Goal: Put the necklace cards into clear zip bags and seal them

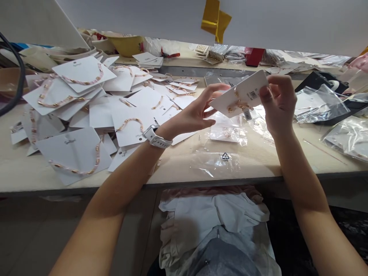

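A white jewelry card [240,91] is tilted up above the table, its back towards me. A barcode label is printed on it, and a gold chain with a small tag [247,114] hangs against it. My right hand [278,101] pinches the card's right end, thumb on the near face. At the card's left end is my left hand [198,111], fingers and thumb apart; some fingertips are behind the card's edge, and I cannot tell whether they touch it. Below lie a bagged card [227,133] and a clear plastic bag [214,163] with a recycling mark.
A heap of white cards with pink and gold bead necklaces [76,153] covers the table's left side. Clear bags [319,103] lie at the right. Behind stand a yellow bowl [125,45] and red-handled pliers [171,55]. A dark cable [20,76] hangs at far left.
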Action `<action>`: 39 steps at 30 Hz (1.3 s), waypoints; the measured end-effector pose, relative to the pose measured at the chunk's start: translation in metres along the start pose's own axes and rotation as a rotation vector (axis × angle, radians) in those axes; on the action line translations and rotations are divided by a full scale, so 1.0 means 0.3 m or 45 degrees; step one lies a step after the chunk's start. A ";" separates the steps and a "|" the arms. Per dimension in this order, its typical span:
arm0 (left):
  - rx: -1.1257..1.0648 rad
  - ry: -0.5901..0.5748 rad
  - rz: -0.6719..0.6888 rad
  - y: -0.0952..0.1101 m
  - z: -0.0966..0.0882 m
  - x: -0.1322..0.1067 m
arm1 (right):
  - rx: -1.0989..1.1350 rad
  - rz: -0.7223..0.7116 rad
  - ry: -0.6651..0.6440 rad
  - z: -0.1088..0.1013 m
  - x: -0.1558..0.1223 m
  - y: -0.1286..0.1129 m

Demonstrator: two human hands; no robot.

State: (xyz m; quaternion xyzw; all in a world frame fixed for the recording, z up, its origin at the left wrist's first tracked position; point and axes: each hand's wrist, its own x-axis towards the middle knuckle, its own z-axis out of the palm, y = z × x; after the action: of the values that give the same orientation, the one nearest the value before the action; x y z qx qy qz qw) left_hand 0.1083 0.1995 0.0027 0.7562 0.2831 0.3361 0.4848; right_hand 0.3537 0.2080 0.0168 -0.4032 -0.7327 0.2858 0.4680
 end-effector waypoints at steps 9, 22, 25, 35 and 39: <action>-0.083 0.245 0.147 -0.022 0.027 0.016 | -0.199 -0.191 0.067 0.016 0.026 0.020; -0.011 0.379 0.092 -0.018 0.057 0.016 | -0.798 -0.405 0.045 0.053 0.006 -0.006; 0.003 0.446 0.070 -0.019 0.058 0.017 | -0.830 -0.492 0.193 0.072 0.002 -0.006; 0.060 0.755 -0.004 -0.026 -0.014 0.032 | -0.963 -0.404 -0.102 0.161 -0.075 0.040; 0.025 0.766 -0.068 -0.037 -0.029 0.031 | -0.985 -0.293 -0.229 0.197 -0.081 0.029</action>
State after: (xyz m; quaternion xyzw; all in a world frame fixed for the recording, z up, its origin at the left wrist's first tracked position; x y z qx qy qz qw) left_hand 0.1060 0.2154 -0.0028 0.6195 0.4371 0.5295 0.3805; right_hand 0.3082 0.1892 -0.0247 -0.4383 -0.8643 -0.0305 0.2448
